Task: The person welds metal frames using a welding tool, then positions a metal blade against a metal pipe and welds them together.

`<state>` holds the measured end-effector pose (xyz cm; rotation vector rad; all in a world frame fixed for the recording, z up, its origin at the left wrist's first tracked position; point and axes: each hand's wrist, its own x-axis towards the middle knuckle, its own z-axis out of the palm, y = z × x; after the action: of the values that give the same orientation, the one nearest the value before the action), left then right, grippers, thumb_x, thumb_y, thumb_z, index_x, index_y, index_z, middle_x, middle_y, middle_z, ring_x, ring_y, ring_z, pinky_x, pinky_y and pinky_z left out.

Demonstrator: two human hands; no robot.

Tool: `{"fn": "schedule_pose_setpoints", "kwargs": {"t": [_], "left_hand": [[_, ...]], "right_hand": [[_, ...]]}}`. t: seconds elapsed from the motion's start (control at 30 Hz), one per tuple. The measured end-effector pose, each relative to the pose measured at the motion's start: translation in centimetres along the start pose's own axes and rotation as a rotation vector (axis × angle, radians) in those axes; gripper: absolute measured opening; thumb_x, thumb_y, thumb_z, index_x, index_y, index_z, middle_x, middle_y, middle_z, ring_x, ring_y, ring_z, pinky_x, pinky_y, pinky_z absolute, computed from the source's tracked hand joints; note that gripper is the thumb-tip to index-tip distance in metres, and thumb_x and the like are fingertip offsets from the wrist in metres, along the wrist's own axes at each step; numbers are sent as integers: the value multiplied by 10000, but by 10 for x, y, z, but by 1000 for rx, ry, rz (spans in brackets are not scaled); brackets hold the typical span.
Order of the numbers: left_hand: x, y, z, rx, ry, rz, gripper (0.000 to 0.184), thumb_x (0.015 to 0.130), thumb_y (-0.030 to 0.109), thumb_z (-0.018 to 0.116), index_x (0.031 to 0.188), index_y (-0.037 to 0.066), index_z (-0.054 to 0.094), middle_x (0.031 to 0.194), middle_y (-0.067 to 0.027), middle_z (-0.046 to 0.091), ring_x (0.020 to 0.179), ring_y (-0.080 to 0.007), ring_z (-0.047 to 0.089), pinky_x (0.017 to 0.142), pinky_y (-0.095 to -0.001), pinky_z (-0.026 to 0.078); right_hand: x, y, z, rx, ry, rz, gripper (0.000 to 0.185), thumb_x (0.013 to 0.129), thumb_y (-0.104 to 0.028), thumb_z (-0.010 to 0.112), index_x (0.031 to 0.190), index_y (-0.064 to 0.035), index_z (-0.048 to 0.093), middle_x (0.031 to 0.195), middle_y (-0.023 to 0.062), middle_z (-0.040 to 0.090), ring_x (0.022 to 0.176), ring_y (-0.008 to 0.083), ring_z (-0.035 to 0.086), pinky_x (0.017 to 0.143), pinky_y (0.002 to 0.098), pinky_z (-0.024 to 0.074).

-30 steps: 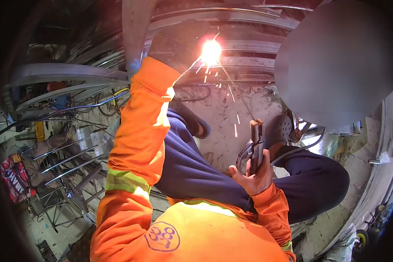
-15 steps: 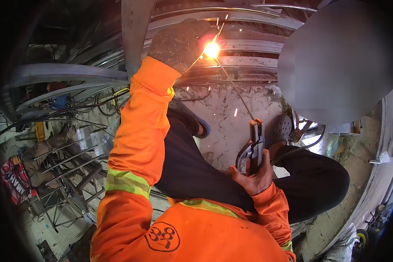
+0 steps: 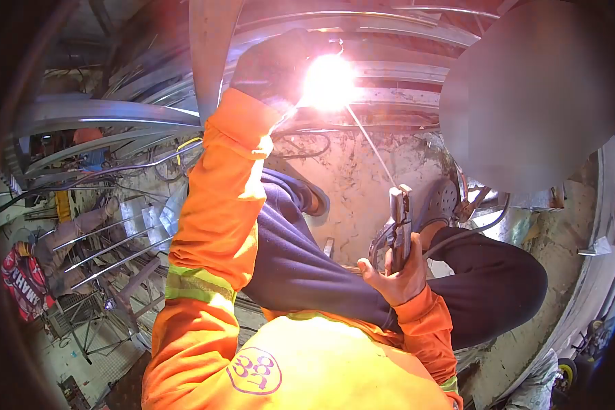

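My right hand (image 3: 404, 279), bare, is wrapped round a welding electrode holder (image 3: 400, 222) above my crossed legs. From its jaws a thin welding rod (image 3: 371, 143) slants up and left into a blinding white arc (image 3: 329, 82). My left hand (image 3: 270, 68), in a dark work glove, is just left of the arc, close to the metal bars (image 3: 400, 71). Glare and shadow hide its fingers, so I cannot tell whether it grips a piece of metal. An upright metal bar (image 3: 208, 55) stands beside the glove.
A dark cable (image 3: 468, 234) runs from the holder to the right. Curved metal strips (image 3: 102, 115) reach in from the left. Another person in a red garment (image 3: 26, 280) is at lower left, near several thin rods (image 3: 119, 244). A grey blurred round patch (image 3: 533, 96) covers the upper right.
The small orange glow with flying sparks has grown into a large white arc that lights the scene. The holder and rod have shifted very slightly; my left hand stays in place.
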<state>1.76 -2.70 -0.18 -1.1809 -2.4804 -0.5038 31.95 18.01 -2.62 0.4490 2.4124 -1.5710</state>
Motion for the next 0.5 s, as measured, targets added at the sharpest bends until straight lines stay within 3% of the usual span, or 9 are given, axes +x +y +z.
{"fn": "schedule_pose_setpoints", "kwargs": {"t": [0.03,0.07,0.2,0.27,0.3,0.37,0.4,0.47,0.5], "left_hand": [[2,1,0,-11,-23,-36,303,849,180,652,1151,148,658,1146,-24,669,1087,-191,621,930,-311,503],[1,2,-1,-11,-23,-36,303,849,180,652,1151,148,658,1146,-24,669,1087,-191,621,930,-311,503],[-1,2,-5,-152,-5,-52,284,850,132,644,1134,133,666,1170,-19,663,1103,-184,613,953,-303,491],[0,-10,-1,-274,-102,-58,309,855,109,638,1164,117,646,1197,-21,654,1115,-178,609,961,-299,489],[0,-12,5,-17,-88,54,381,851,114,637,1231,118,603,1237,-22,637,1122,-192,606,968,-329,492],[0,-9,5,167,-112,68,393,860,136,622,1251,162,585,1272,-12,608,1147,-206,590,951,-361,505],[0,-6,5,352,-135,79,406,870,158,606,1270,206,567,1308,-1,580,1172,-220,574,934,-393,519],[2,0,-1,416,-232,9,394,873,187,605,1263,240,574,1305,10,573,1184,-203,564,922,-381,526],[-1,-4,1,414,-180,73,401,871,185,605,1267,242,572,1297,11,576,1176,-201,569,920,-373,528]], "right_hand": [[0,-2,0,0,-6,11,660,626,-344,887,1005,-38,441,600,-23,422,478,92,384,467,270,351],[0,1,4,-8,52,-63,673,628,-352,882,1022,-29,441,596,-22,425,476,95,402,471,272,366],[-1,2,0,10,-25,35,709,635,-321,880,1094,-2,443,625,-13,462,496,94,440,485,275,397],[-1,8,2,21,-43,58,723,640,-306,879,1122,6,440,663,-2,499,515,91,462,495,271,412],[-1,19,5,-4,-9,-76,747,647,-293,878,1156,18,427,739,25,534,565,105,498,522,273,438],[-6,24,7,-92,160,-363,764,668,-270,875,1198,36,417,950,103,583,733,155,580,624,284,501],[-13,25,9,8,164,-156,779,661,-292,881,1208,40,436,940,104,567,772,174,575,658,298,502],[-2,7,2,87,167,-126,756,629,-360,907,1106,-15,432,700,53,589,565,114,584,526,285,487],[-1,6,1,87,166,-126,756,629,-360,907,1106,-15,432,700,53,589,565,114,584,526,285,487]]}}
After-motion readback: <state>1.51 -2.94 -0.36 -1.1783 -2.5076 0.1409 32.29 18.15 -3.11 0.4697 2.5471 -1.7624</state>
